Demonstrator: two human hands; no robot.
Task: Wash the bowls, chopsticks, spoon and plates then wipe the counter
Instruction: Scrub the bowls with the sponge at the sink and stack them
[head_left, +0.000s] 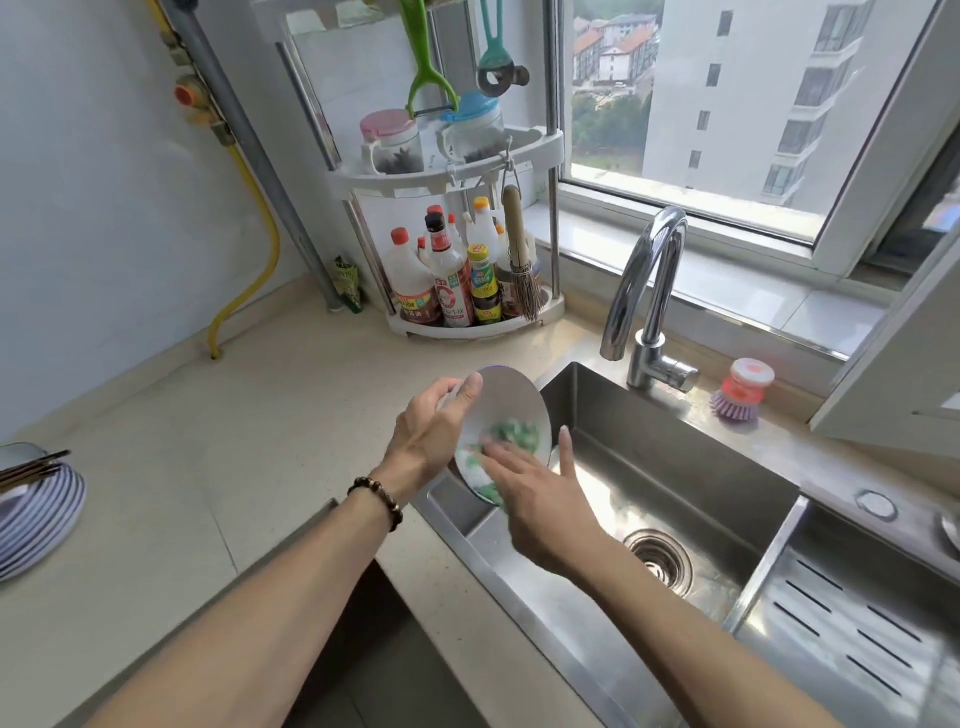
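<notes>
A pale stone surface (218, 467) runs along a white wall to a steel sink (649, 499) under a window facing apartment blocks. A corner rack (457, 171) with sauce bottles and jars stands behind, a curved tap (647, 291) and a purple dish brush (740, 389) beside the basin. Striped plates (36, 514) with chopsticks (31, 465) sit far left. The left hand (431, 431) grips a white plate (506, 415), tilted over the sink's left edge, with blurred green scraps on it. The right hand (540, 499), fingers straight, touches the scraps.
</notes>
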